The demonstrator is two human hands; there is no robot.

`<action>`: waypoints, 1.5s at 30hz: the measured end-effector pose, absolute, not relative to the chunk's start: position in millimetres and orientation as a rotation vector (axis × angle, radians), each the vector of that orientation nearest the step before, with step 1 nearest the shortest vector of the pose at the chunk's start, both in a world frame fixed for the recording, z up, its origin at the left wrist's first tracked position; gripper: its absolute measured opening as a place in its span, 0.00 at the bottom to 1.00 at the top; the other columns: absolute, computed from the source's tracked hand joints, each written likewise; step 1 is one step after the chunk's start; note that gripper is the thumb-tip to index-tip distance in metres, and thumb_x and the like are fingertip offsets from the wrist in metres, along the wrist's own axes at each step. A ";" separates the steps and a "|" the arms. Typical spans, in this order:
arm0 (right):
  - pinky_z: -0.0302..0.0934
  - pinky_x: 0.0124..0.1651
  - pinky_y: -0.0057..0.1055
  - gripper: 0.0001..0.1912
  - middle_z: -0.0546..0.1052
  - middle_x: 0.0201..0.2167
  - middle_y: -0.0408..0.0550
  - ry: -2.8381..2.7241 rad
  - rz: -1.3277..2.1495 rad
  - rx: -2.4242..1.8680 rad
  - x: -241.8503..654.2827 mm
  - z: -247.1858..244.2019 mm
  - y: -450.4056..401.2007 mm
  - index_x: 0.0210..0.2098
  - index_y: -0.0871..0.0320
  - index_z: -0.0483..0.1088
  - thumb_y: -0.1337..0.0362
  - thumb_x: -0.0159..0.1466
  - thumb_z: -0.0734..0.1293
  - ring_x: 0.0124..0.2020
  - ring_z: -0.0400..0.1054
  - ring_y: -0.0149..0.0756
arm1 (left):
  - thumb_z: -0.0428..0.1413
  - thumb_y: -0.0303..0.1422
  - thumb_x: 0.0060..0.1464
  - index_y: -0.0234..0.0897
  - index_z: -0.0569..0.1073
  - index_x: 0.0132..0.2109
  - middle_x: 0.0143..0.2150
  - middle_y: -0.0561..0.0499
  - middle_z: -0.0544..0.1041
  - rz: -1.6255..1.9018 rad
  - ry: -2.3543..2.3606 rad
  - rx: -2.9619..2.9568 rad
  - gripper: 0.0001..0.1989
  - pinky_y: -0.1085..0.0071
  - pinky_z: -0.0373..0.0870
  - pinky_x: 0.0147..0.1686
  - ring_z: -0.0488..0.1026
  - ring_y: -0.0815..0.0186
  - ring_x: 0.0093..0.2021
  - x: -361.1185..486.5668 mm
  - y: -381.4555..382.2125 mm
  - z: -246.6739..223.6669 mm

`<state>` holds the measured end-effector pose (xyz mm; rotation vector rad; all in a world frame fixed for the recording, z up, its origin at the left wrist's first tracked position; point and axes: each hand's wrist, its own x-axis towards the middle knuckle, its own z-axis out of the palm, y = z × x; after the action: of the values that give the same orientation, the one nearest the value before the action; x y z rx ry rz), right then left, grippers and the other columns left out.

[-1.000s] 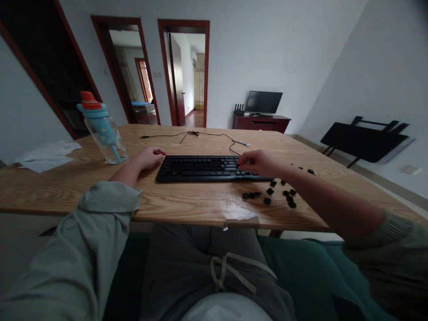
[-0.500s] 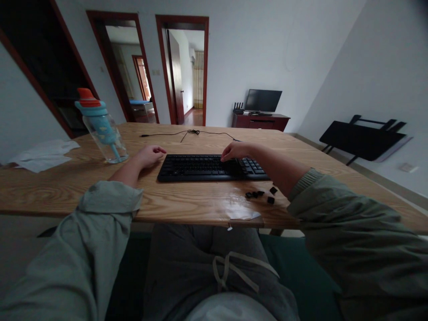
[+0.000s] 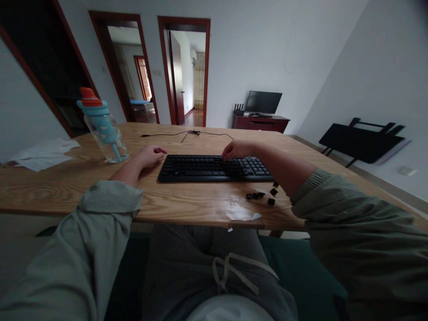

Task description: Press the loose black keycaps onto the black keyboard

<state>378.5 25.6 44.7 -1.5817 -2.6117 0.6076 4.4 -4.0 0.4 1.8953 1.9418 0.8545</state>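
A black keyboard (image 3: 197, 171) lies flat on the wooden table in front of me. Beside its left end rests my left hand (image 3: 152, 156), loosely bent with fingers pointing toward the keyboard; nothing shows in it. Over the upper middle of the keys is my right hand (image 3: 236, 150), thumb and fingers pinched together and pointing down. Whatever is between those fingertips is hidden or too small to make out. Several loose black keycaps (image 3: 271, 201) are scattered below the keyboard's right part, under my right forearm.
The keyboard cable (image 3: 194, 132) is bundled behind the keyboard on the table (image 3: 187, 200). At left stand a water bottle (image 3: 105, 133) with an orange cap and white tissues (image 3: 47, 154). A monitor (image 3: 264, 102) sits on a far cabinet; a folded black table (image 3: 363, 141) leans at right.
My right hand has shifted slightly, staying pinched above the keys, and its forearm has moved a little right, exposing more of the numeric pad. My left hand stays in place.
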 end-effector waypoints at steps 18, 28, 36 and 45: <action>0.58 0.35 0.30 0.11 0.80 0.36 0.48 -2.679 0.108 -1.433 359.8 33.7 -4.5 0.39 0.57 0.79 0.63 0.57 0.72 0.33 0.69 0.35 | 0.55 0.33 0.45 0.33 0.78 0.43 0.39 0.44 0.80 0.848 1.897 1.914 0.17 0.71 0.67 0.31 0.73 0.62 0.33 -3.1 1.8 -4.9; 0.41 0.20 0.21 0.15 0.68 0.28 0.40 -1.807 1.708 -0.867 377.9 42.1 -6.8 0.33 0.60 0.67 0.59 0.56 0.75 0.20 0.48 0.20 | 0.55 0.34 0.44 0.34 0.77 0.43 0.39 0.45 0.79 0.870 1.896 1.933 0.17 0.70 0.68 0.32 0.74 0.61 0.35 -5.2 8.0 -9.5; 0.42 0.19 0.21 0.16 0.69 0.30 0.41 -1.838 1.662 -0.874 383.1 45.0 -5.0 0.34 0.60 0.66 0.59 0.55 0.74 0.21 0.48 0.21 | 0.55 0.34 0.43 0.35 0.76 0.43 0.40 0.45 0.79 0.875 1.839 1.914 0.17 0.69 0.70 0.34 0.74 0.61 0.35 -7.3 6.8 -10.4; 0.59 0.37 0.28 0.10 0.79 0.35 0.47 -2.490 0.272 -1.402 391.1 17.2 12.9 0.37 0.58 0.76 0.60 0.57 0.72 0.35 0.70 0.34 | 0.55 0.36 0.42 0.35 0.77 0.41 0.39 0.45 0.79 0.892 1.845 1.924 0.17 0.68 0.70 0.34 0.75 0.60 0.35 -7.7 7.9 -10.7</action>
<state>391.1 12.9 17.2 -1.4015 -2.4904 0.2722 -7.7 7.9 -10.7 1.9238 1.8451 0.8921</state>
